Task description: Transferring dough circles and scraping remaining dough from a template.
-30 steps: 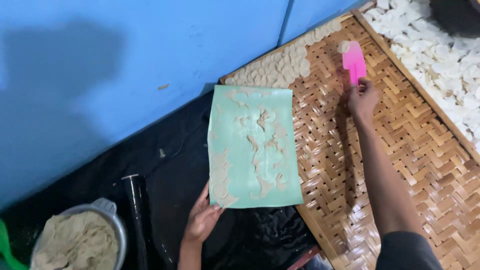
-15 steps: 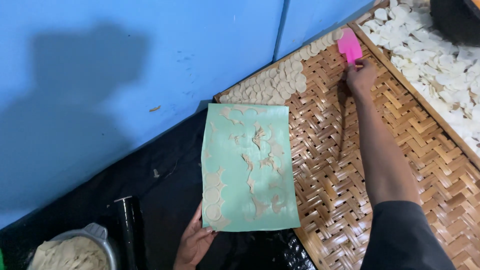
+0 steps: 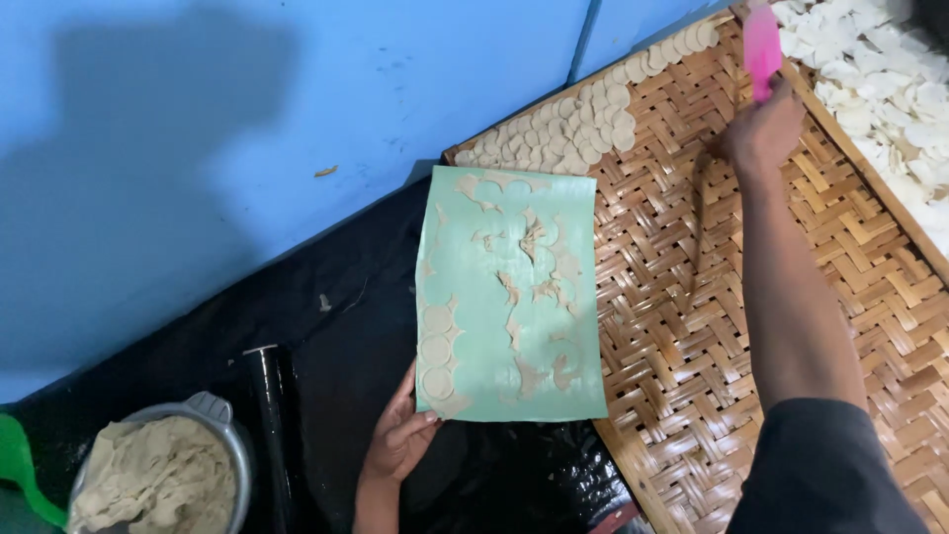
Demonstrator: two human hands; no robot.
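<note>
– What are the fingers doing?

– The left hand (image 3: 400, 440) has its fingers closed on the lower left corner of a green sheet (image 3: 509, 297), holding it flat, half over the woven tray (image 3: 692, 326). The right hand (image 3: 763, 129) grips a pink scraper (image 3: 762, 44) at the tray's far edge.

– Which step is this, do you think?

– It looks like moving cut dough discs off the sheet. A few discs (image 3: 436, 351) sit along its left edge; the rest is ragged scraps.

– And textures?

– The sheet is smooth and thin, the tray stiff bamboo weave, with pale discs in overlapping rows (image 3: 563, 133). The next move likely calls for a shallow scraper angle.
</note>
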